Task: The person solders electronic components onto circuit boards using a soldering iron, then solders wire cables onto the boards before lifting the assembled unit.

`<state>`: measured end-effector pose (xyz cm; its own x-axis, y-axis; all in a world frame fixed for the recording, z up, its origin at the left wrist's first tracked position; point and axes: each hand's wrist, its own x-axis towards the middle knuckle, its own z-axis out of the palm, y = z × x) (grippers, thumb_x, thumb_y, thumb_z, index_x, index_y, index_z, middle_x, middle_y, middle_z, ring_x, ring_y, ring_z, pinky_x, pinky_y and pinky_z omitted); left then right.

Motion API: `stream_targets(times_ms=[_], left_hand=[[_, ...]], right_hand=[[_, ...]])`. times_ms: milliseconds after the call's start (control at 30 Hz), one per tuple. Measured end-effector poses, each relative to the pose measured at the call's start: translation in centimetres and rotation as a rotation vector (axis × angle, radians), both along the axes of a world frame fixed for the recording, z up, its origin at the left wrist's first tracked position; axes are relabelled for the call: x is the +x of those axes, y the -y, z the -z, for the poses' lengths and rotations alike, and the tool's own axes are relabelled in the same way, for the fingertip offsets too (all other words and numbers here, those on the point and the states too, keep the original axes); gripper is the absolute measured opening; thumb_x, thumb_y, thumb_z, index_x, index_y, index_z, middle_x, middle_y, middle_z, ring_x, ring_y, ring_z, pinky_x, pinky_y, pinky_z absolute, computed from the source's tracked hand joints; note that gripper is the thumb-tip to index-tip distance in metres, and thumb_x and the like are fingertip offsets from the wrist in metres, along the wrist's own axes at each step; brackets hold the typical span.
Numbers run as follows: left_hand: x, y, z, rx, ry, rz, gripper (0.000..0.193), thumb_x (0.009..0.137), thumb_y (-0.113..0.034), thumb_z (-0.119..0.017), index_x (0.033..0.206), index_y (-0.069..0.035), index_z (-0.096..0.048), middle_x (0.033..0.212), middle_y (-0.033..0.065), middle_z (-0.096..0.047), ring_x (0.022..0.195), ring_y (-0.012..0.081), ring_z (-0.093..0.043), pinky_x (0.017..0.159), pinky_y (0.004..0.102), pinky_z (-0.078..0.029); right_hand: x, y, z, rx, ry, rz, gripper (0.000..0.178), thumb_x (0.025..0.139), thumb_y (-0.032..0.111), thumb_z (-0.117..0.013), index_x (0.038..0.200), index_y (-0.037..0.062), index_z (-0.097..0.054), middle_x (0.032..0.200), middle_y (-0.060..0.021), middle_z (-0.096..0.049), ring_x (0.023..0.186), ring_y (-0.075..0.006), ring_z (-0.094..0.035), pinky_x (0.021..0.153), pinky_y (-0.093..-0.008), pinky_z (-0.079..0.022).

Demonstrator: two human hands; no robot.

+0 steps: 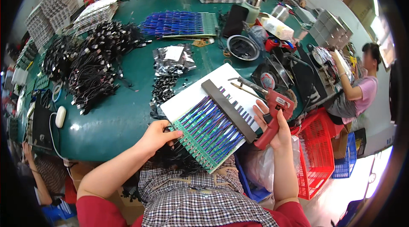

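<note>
My left hand [156, 136] pinches the near left edge of a green circuit board panel [194, 145]. From the panel, rows of blue, purple and dark wires [213, 116] run toward the far right. Across the wires lies a dark grey bar [230, 110], over a white sheet or board [191, 101]. In my right hand [279, 133] is a red soldering gun [272, 120], gripped by its handle. Its metal front end points left, above the far right part of the white board. My left fingertips under the panel are partly hidden.
Black cables [93, 65] are heaped at left, near a white computer mouse [60, 117]. Small black parts [164, 90], a wired panel [174, 23] and a metal bowl [243, 47] lie farther back. A red basket [316, 154] stands right. A co-worker [358, 86] sits beyond it.
</note>
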<state>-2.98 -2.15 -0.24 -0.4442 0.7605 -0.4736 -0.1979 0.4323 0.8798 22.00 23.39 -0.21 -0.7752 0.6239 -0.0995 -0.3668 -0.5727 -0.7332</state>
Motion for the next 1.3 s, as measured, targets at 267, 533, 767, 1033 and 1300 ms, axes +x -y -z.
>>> stream_targets(times_ms=[267, 533, 767, 1033, 1300], left_hand=[[0.4, 1.3, 0.6, 0.113, 0.323, -0.121, 0.031, 0.082, -0.008, -0.066, 0.111, 0.001, -0.060, 0.083, 0.0002, -0.061, 0.057, 0.0033, -0.044, 0.046, 0.0180, -0.033], [0.1, 2.9, 1.7, 0.147, 0.503, -0.184, 0.029, 0.080, -0.005, -0.067, 0.106, 0.001, -0.055, 0.079, 0.0046, -0.060, 0.048, 0.0075, -0.045, 0.043, 0.0218, -0.038], [2.3, 4.8, -0.1, 0.006, -0.454, -0.123, 0.032, 0.076, -0.020, -0.076, 0.095, 0.001, -0.060, 0.080, 0.0034, -0.062, 0.062, 0.0066, -0.054, 0.046, 0.0210, -0.040], [2.4, 3.1, -0.2, 0.014, 0.436, -0.175, 0.030, 0.081, -0.007, -0.069, 0.109, -0.005, -0.059, 0.088, 0.0012, -0.066, 0.065, 0.0049, -0.057, 0.044, 0.0178, -0.037], [3.2, 3.4, 1.1, 0.083, 0.586, -0.325, 0.031, 0.079, 0.001, -0.067, 0.109, -0.006, -0.060, 0.089, 0.0003, -0.067, 0.061, 0.0026, -0.056, 0.041, 0.0167, -0.032]], right_hand=[[0.3, -1.7, 0.7, -0.282, -0.049, -0.056, 0.065, 0.095, 0.031, -0.052, 0.144, 0.0005, -0.021, 0.148, -0.0214, -0.027, 0.136, -0.0322, -0.031, 0.110, -0.0445, -0.032], [-0.2, -1.2, -1.2, -0.136, -0.011, -0.137, 0.067, 0.091, 0.028, -0.059, 0.147, 0.0118, -0.025, 0.153, -0.0181, -0.018, 0.141, -0.0388, -0.014, 0.115, -0.0524, -0.014], [0.9, -0.1, -0.8, 0.011, -0.059, -0.010, 0.063, 0.097, 0.036, -0.046, 0.148, 0.0110, -0.018, 0.150, -0.0201, -0.024, 0.139, -0.0346, -0.022, 0.109, -0.0413, -0.033], [-5.2, 10.2, -3.3, -0.237, -0.039, -0.257, 0.074, 0.091, 0.044, -0.053, 0.145, 0.0068, -0.019, 0.145, -0.0271, -0.027, 0.134, -0.0420, -0.030, 0.104, -0.0494, -0.039], [-11.2, 12.4, -1.0, -0.285, 0.061, -0.424, 0.064, 0.095, 0.042, -0.047, 0.144, 0.0062, -0.026, 0.144, -0.0169, -0.037, 0.133, -0.0328, -0.037, 0.105, -0.0418, -0.037]])
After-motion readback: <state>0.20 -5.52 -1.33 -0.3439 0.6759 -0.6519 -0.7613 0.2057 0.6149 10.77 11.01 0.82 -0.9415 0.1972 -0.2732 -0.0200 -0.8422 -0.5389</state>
